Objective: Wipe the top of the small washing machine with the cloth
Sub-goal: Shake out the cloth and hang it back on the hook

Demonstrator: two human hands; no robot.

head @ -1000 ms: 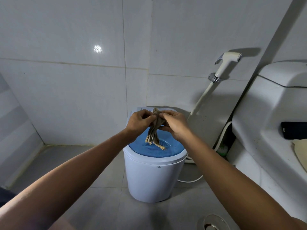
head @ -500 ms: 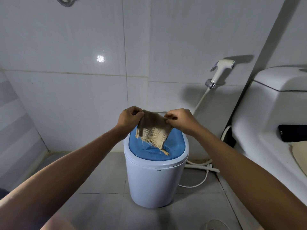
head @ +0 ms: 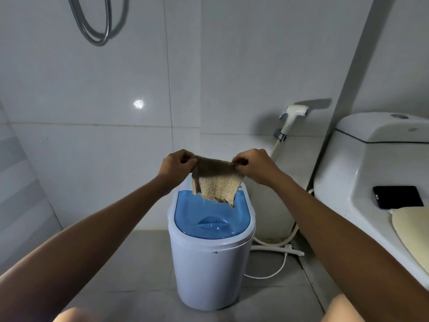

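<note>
Frayed tan cloth (head: 217, 184) hangs spread, seemingly above white washing machine's (head: 210, 270) blue lid (head: 209, 219)

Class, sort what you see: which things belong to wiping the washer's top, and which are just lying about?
Job in hand:
cloth
washing machine
left hand
right hand

Lying about:
black phone
bidet sprayer
shower hose
toilet

Both hands (head: 177, 167) (head: 254, 166) hold the cloth (head: 217, 183) spread above the washing machine (head: 210, 263).

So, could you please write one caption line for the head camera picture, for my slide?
Both hands, left hand and right hand, hold a brown cloth spread above the blue-lidded small washing machine.
</note>
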